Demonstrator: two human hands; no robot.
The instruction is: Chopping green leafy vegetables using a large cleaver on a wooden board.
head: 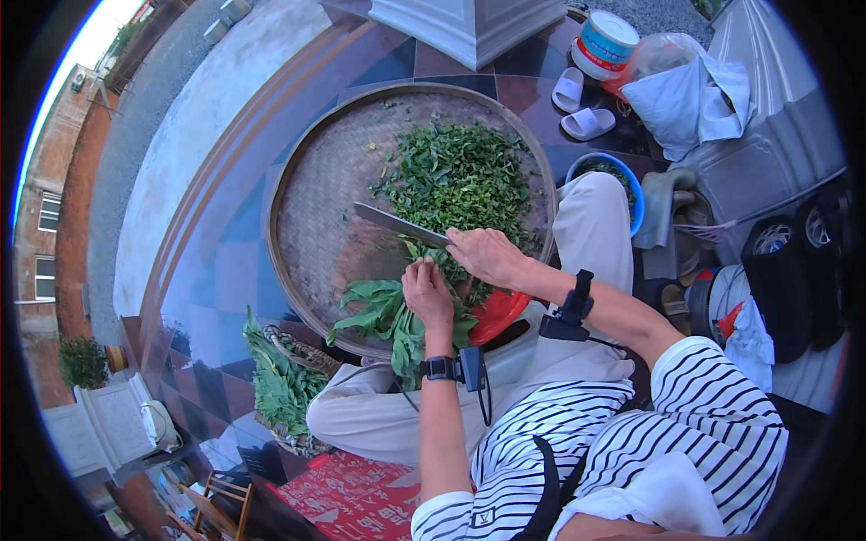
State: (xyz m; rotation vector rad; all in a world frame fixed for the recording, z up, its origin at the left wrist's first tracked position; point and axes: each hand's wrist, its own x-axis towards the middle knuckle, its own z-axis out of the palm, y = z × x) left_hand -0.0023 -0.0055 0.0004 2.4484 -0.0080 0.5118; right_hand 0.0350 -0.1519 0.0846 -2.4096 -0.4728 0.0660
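My right hand [488,257] grips the handle of a cleaver [399,223], its broad blade reaching up and left over a wooden chopping board [374,260]. Just below the blade, my left hand [428,291] holds a bunch of leafy greens [409,338], whose long leaves hang toward my lap. The board lies in a large round woven bamboo tray [311,176]. A heap of chopped greens [460,176] covers the tray's middle and right side. A red plastic basin or lid [499,316], partly hidden, is at the tray's near right edge.
A basket of whole greens [287,385] stands left of my knee. By my other knee is a blue bowl [636,196] with chopped greens. White slippers [587,124], a plastic bucket [604,44] and a white bag [676,101] are at upper right. A red mat [358,497] lies at lower left.
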